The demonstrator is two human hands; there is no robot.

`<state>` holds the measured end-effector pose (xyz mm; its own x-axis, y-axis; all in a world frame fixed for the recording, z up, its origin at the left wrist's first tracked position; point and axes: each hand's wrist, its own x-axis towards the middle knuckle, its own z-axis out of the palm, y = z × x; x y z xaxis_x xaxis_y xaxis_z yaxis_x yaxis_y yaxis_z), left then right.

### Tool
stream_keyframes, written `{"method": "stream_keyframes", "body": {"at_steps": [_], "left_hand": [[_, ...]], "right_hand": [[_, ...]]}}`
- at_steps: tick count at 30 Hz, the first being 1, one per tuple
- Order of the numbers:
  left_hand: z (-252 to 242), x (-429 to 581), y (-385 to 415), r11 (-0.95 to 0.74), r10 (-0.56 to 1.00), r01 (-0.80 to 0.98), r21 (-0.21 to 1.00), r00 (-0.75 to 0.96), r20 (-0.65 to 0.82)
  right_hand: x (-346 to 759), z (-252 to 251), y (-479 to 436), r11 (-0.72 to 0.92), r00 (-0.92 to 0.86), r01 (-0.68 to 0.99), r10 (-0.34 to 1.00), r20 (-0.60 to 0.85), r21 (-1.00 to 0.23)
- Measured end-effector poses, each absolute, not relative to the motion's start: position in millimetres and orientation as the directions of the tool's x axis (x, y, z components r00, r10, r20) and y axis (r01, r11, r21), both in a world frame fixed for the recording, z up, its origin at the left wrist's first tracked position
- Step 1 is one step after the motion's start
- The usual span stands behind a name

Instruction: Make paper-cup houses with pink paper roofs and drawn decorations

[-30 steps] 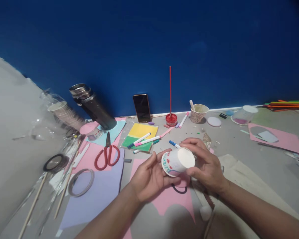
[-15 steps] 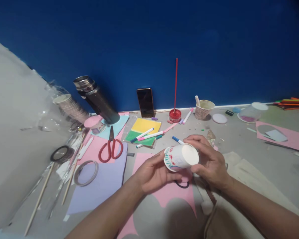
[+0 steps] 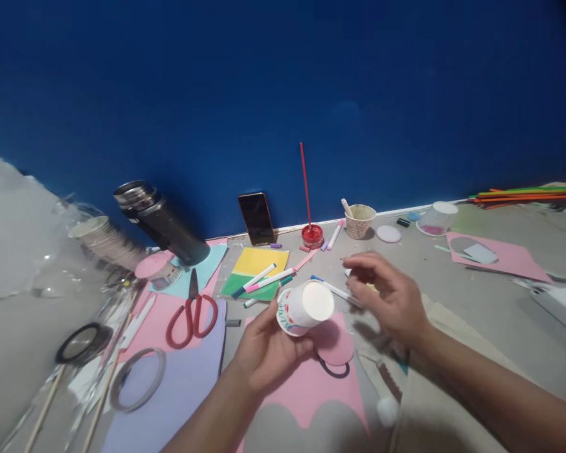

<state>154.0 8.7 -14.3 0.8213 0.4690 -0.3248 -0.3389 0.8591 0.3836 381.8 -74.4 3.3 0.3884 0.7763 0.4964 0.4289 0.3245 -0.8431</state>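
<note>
A white paper cup (image 3: 311, 305) with coloured drawings on its side lies tilted in my left hand (image 3: 268, 346), its round base turned up toward me. Fingers and thumb of that hand close around the rim end. To the right, my right hand (image 3: 389, 299) is apart from the cup, fingers bent and holding nothing I can see. Under the cup, a pink paper circle (image 3: 334, 343) rests partly over a black ring (image 3: 336, 371) on a cut pink sheet (image 3: 306, 393). A blue-tipped marker (image 3: 337, 290) lies behind my right fingers.
Red-handled scissors (image 3: 193, 314), a grey tape roll (image 3: 136, 380) and a black tape roll (image 3: 82, 343) lie left. A dark flask (image 3: 163, 223), phone (image 3: 258, 218) and red stick in a round base (image 3: 312, 236) stand at the back. Pipe cleaners (image 3: 528, 196) lie far right.
My right hand has let go of the cup and moved off to the right. My left hand still holds the cup. The camera view has shifted, uncovering the pink circle and black ring.
</note>
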Motion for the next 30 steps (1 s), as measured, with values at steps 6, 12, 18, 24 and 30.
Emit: {"method": "stream_keyframes", "body": {"at_steps": [6, 12, 18, 24, 30], "left_hand": [[-12.7, 150.3, 9.8, 0.855, 0.458, -0.327, 0.404, 0.840, -0.290], [-12.0, 150.4, 14.0, 0.843, 0.469, -0.325, 0.428, 0.835, -0.290], [-3.8, 147.0, 25.6, 0.791, 0.583, -0.419, 0.446, 0.738, -0.341], [10.7, 139.8, 30.0, 0.777, 0.608, -0.454, 0.436, 0.721, -0.333], [14.0, 134.0, 27.4, 0.786, 0.597, -0.437, 0.437, 0.720, -0.354]], "right_hand": [[420.3, 55.8, -35.0, -0.002, 0.491, 0.378, 0.848, 0.198, -0.926], [422.8, 74.7, 35.8, 0.039, 0.455, 0.502, 0.838, 0.302, -0.864], [424.9, 67.0, 29.0, -0.042, 0.372, 0.620, 0.895, 0.246, -0.783], [439.2, 39.1, -18.9, -0.204, 0.274, 0.815, 0.960, 0.051, -0.543], [425.3, 13.2, -52.1, -0.246, 0.244, 0.908, 0.969, -0.051, -0.339]]}}
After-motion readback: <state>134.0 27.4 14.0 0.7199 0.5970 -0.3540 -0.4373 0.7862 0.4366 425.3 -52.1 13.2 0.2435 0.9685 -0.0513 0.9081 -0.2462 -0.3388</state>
